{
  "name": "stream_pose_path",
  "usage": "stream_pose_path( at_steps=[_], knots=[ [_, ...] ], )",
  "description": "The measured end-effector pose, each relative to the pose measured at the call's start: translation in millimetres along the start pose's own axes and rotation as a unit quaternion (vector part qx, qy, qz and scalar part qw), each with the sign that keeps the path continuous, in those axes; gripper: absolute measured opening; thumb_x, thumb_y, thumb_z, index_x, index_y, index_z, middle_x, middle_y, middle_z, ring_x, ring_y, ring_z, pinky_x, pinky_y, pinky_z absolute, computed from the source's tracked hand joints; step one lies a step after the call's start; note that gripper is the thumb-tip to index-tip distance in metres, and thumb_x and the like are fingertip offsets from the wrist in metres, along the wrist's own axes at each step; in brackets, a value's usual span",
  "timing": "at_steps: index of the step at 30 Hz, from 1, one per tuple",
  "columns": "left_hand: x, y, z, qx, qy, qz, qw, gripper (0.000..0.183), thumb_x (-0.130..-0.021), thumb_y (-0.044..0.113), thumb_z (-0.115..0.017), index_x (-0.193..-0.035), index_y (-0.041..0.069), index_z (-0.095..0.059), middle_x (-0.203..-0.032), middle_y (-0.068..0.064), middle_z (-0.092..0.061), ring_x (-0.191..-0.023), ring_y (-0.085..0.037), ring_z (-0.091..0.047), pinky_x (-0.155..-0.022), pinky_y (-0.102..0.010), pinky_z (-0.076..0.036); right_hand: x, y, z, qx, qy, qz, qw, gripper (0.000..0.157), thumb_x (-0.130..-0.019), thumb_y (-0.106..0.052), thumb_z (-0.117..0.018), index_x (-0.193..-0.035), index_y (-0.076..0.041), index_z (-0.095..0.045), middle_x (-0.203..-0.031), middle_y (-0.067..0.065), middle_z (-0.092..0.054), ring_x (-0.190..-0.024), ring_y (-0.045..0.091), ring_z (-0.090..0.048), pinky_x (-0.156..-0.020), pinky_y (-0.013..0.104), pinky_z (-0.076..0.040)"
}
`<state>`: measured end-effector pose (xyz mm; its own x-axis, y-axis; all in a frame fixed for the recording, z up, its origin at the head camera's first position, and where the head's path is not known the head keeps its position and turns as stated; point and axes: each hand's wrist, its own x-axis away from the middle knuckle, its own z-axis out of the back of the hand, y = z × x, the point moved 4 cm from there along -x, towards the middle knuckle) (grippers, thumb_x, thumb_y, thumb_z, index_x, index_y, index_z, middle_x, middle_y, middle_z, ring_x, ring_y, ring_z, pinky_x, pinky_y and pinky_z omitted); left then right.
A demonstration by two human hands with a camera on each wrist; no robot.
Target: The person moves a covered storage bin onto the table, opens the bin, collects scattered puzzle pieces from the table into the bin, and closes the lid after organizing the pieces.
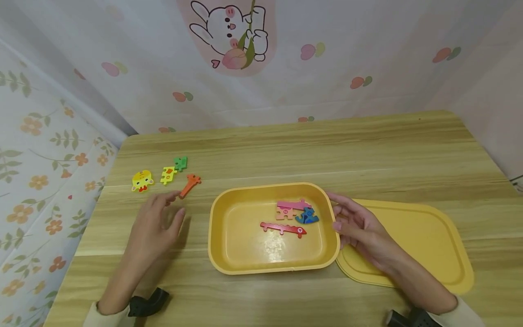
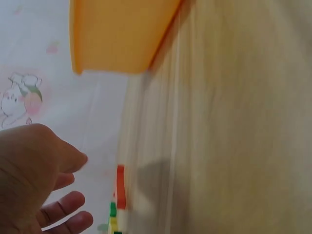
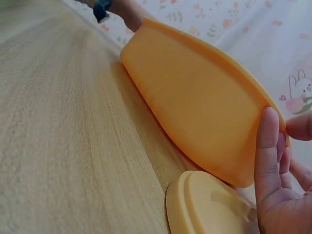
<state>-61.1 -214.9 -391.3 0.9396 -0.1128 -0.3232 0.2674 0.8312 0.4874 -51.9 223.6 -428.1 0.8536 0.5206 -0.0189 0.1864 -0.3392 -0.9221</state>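
My right hand [image 1: 363,231] pinches the right end of a yellow plastic box [image 1: 245,268], thumb over the rim and fingers along the outer wall. Inside the box lie a red puzzle piece [image 1: 282,228], a blue one [image 1: 307,216] and pink ones [image 1: 292,206], all toward its right side. My left hand [image 1: 153,227], fingers loosely bent and holding nothing, hovers left of the box. Its fingertips are right at the lower end of an orange puzzle piece [image 1: 190,185]. In the left wrist view the thumb stands apart from the fingers.
Beyond the left hand are a yellow animal-head piece [image 1: 142,180], a yellow piece [image 1: 168,175] and a green piece [image 1: 180,163]. A yellow lid [image 1: 416,245] lies on the wooden table [image 1: 367,150] under the right hand and forearm. A patterned curtain [image 1: 327,59] hangs behind.
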Motion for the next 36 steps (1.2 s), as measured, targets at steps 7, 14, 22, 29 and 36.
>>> stream_pose_path(
  at_steps=[7, 14, 22, 29, 36],
  knots=[
    [-14.5, -20.0, 1.6, -0.044, -0.002, -0.020, 0.9988, 0.045, -0.091, 0.003, -0.075, -0.134, -0.006, -0.064, -0.123, -0.032, -0.063, -0.113, -0.050, -0.058, -0.093, -0.065, -0.047, 0.8, 1.4, 0.7, 0.002, -0.005, 0.002, 1.000, 0.059, -0.106, 0.011, -0.042, -0.161, -0.010, -0.038, -0.122, 0.002, -0.066, -0.097, 0.012, -0.072, -0.068, 0.025, -0.065],
    [-22.7, -40.0, 2.3, -0.076, -0.102, 0.017, 0.9918, 0.043, -0.096, 0.008, -0.069, -0.135, -0.009, -0.062, -0.127, -0.035, -0.062, -0.118, -0.054, -0.057, -0.095, -0.069, -0.048, -1.2, -0.2, -1.1, 0.001, 0.004, -0.011, 1.000, 0.059, -0.105, 0.011, -0.044, -0.160, -0.011, -0.039, -0.121, 0.003, -0.065, -0.095, 0.012, -0.074, -0.068, 0.026, -0.066],
    [-30.1, -51.7, 11.2, -0.083, -0.178, 0.045, 0.9795, 0.037, -0.101, 0.011, -0.068, -0.133, -0.006, -0.064, -0.128, -0.033, -0.063, -0.117, -0.050, -0.060, -0.095, -0.067, -0.051, -3.1, 3.3, 0.4, -0.004, 0.003, -0.013, 1.000, 0.060, -0.105, 0.010, -0.044, -0.161, -0.013, -0.038, -0.122, 0.002, -0.066, -0.098, 0.012, -0.073, -0.070, 0.026, -0.065],
    [-34.3, -55.2, 13.5, -0.091, -0.181, 0.028, 0.9788, 0.030, -0.100, 0.004, -0.067, -0.128, -0.004, -0.067, -0.126, -0.032, -0.066, -0.114, -0.049, -0.063, -0.092, -0.065, -0.053, -7.1, 3.2, 1.2, 0.008, 0.002, -0.002, 1.000, 0.060, -0.105, 0.009, -0.043, -0.162, -0.010, -0.036, -0.119, 0.003, -0.063, -0.099, 0.010, -0.071, -0.071, 0.023, -0.065],
    [-36.9, -55.4, 15.0, -0.093, -0.181, 0.019, 0.9788, 0.029, -0.100, 0.004, -0.067, -0.128, -0.003, -0.068, -0.126, -0.031, -0.067, -0.111, -0.047, -0.065, -0.089, -0.063, -0.055, -18.1, 3.1, 4.8, 0.009, 0.012, 0.007, 1.000, 0.060, -0.105, 0.009, -0.044, -0.162, -0.010, -0.037, -0.121, 0.004, -0.065, -0.103, 0.011, -0.071, -0.073, 0.024, -0.065]
  ],
)
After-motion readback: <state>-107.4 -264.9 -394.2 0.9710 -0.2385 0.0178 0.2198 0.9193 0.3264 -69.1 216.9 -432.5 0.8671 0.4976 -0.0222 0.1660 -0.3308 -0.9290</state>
